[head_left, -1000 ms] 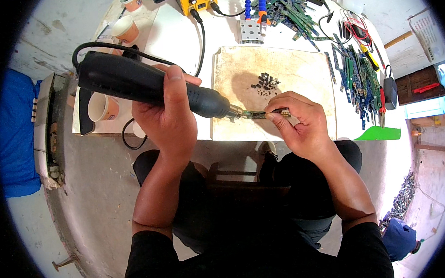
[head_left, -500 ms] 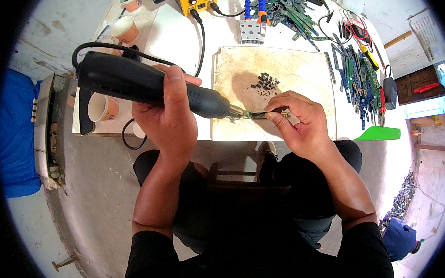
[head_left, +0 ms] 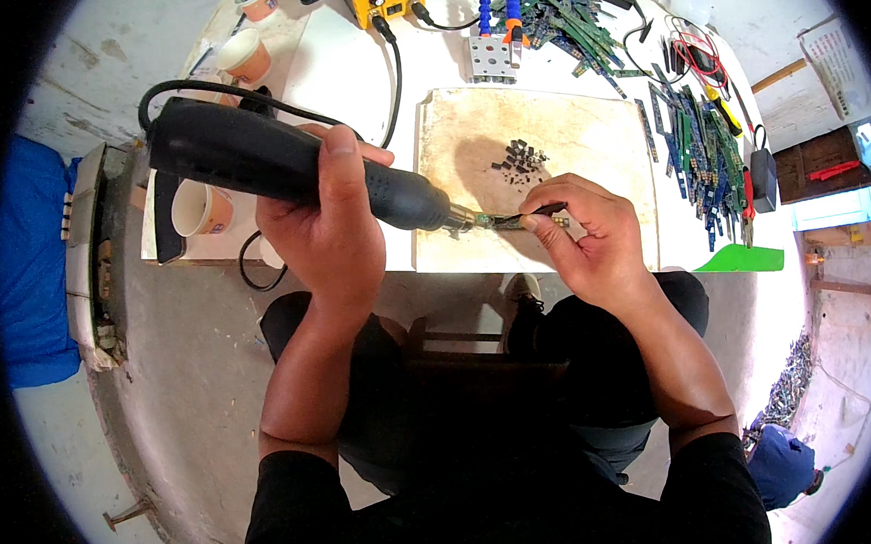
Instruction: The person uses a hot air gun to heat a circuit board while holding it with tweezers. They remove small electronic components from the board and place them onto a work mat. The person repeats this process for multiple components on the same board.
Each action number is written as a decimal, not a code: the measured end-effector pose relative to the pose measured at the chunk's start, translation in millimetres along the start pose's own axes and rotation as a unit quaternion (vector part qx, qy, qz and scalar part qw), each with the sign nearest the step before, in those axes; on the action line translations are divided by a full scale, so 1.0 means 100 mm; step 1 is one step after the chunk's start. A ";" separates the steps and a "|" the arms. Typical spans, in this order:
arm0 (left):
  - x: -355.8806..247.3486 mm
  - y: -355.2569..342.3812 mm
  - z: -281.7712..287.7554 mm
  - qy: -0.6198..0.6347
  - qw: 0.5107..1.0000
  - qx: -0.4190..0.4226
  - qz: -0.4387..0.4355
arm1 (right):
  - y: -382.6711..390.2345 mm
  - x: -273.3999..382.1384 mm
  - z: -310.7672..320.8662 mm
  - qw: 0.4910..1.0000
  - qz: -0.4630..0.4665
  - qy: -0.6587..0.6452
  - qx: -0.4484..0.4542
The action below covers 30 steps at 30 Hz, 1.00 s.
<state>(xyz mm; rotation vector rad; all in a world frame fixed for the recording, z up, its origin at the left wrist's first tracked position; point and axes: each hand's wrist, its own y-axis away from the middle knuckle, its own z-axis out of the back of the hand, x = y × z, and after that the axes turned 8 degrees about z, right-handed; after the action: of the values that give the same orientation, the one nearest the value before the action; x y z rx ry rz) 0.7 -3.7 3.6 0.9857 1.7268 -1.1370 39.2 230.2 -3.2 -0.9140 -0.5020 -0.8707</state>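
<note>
- Slightly lifted: the tip of the slim dark tool (head_left: pixel 549 209) pinched in the right hand (head_left: pixel 594 236).
- Counter (head_left: pixel 344 67): strip heaps (head_left: pixel 700 158) by far and right edges, finished or waiting unclear.
- Black handpiece (head_left: pixel 236 149): left hand (head_left: pixel 328 213) wrapped around it.
- Worked strip (head_left: pixel 507 224): near edge, unfinished, seemingly.
- Black chips (head_left: pixel 520 157): already loose.

A white table (head_left: pixel 334 58) stands on grey floor (head_left: pixel 196 360) between scuffed white walls (head_left: pixel 92 78).

One head-worn view (a wide fisheye) looks down over the table (head_left: pixel 334 64) from close above
</note>
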 end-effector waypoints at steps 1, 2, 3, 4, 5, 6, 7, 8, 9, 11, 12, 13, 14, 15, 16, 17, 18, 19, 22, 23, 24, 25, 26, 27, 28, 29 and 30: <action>-0.01 0.00 0.00 -0.003 1.000 -0.002 0.000 | 0.00 0.00 0.00 1.000 -0.002 0.001 0.000; -0.01 0.00 0.01 -0.005 1.000 -0.003 0.000 | 0.00 0.00 0.00 1.000 -0.004 0.003 -0.001; -0.01 0.00 0.01 -0.007 1.000 -0.004 0.000 | 0.00 0.00 0.00 1.000 -0.004 0.003 0.000; -0.01 0.00 0.00 0.000 1.000 -0.004 -0.005 | 0.00 -0.01 0.00 1.000 -0.003 0.003 0.001; 0.00 0.00 0.00 0.007 1.000 -0.004 -0.010 | 0.01 -0.01 0.00 1.000 -0.004 0.002 0.002; 0.00 0.00 -0.01 0.014 1.000 -0.003 -0.014 | 0.01 -0.01 0.00 1.000 -0.003 0.001 0.001; 0.01 -0.01 -0.01 0.013 1.000 -0.005 -0.015 | 0.00 -0.01 0.00 1.000 -0.002 0.000 0.001; 0.02 -0.01 -0.01 0.012 1.000 -0.007 -0.016 | 0.00 0.00 0.00 1.000 -0.001 -0.001 0.000; 0.02 -0.01 0.00 0.011 1.000 -0.008 -0.017 | -0.01 0.01 0.00 1.000 -0.003 -0.001 0.002; 0.01 0.00 0.01 -0.003 1.000 -0.008 -0.008 | -0.01 0.02 0.01 1.000 -0.007 0.000 0.005; 0.00 0.00 0.02 -0.010 1.000 -0.008 -0.004 | -0.01 0.02 0.01 1.000 -0.008 -0.001 0.004; -0.02 0.00 0.00 -0.034 0.999 -0.014 -0.001 | -0.01 0.02 0.01 1.000 -0.009 -0.001 0.003; -0.05 0.01 -0.02 -0.057 0.998 -0.020 0.002 | -0.01 0.02 0.01 1.000 -0.010 -0.002 0.003; -0.06 0.01 -0.03 -0.081 0.996 -0.026 0.005 | -0.01 0.02 0.00 1.000 -0.009 -0.003 0.002; -0.05 0.01 -0.03 -0.051 0.998 -0.020 -0.002 | 0.00 0.02 0.00 1.000 -0.009 -0.005 0.001; -0.02 0.00 -0.02 -0.022 1.000 -0.014 -0.009 | 0.00 0.01 0.00 1.000 -0.008 -0.006 0.001; 0.00 -0.01 -0.01 0.007 1.000 -0.008 -0.015 | -0.01 0.01 0.00 1.000 -0.008 -0.009 0.000; -0.01 -0.01 0.00 -0.001 1.000 -0.007 -0.016 | -0.01 0.01 0.00 1.000 -0.009 -0.011 0.000; -0.01 -0.01 0.00 -0.012 1.000 -0.004 -0.019 | 0.00 0.01 0.01 1.000 -0.018 -0.014 0.000; -0.01 -0.01 0.00 -0.011 1.000 -0.005 -0.020 | 0.00 0.01 0.01 1.000 -0.022 -0.016 0.001; 0.00 0.00 0.00 -0.009 1.000 -0.006 -0.021 | -0.01 0.02 0.01 1.000 -0.018 -0.014 -0.001; 0.00 0.00 0.01 -0.013 1.000 -0.006 -0.021 | -0.01 0.03 0.01 1.000 -0.015 -0.013 -0.003; 0.00 -0.01 0.01 -0.017 1.000 -0.005 -0.021 | -0.02 0.03 0.02 1.000 -0.011 -0.010 -0.005; 0.01 -0.01 0.01 -0.020 1.000 -0.005 -0.021 | -0.02 0.02 0.02 1.000 -0.012 0.005 -0.012; 0.01 -0.01 0.01 -0.022 1.000 -0.005 -0.018 | -0.01 0.01 0.03 1.000 -0.013 0.020 -0.019; 0.01 -0.01 0.01 -0.023 1.000 -0.005 -0.015 | -0.01 0.00 0.04 0.999 -0.014 0.035 -0.026; 0.00 0.00 0.01 -0.025 1.000 -0.006 -0.013 | -0.02 -0.01 0.04 0.998 -0.020 0.042 -0.041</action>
<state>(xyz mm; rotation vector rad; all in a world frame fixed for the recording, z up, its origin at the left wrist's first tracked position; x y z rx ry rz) 0.3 -4.4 3.3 0.9235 1.7092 -1.1576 37.3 233.2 -1.0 -0.9408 -0.4146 -0.9675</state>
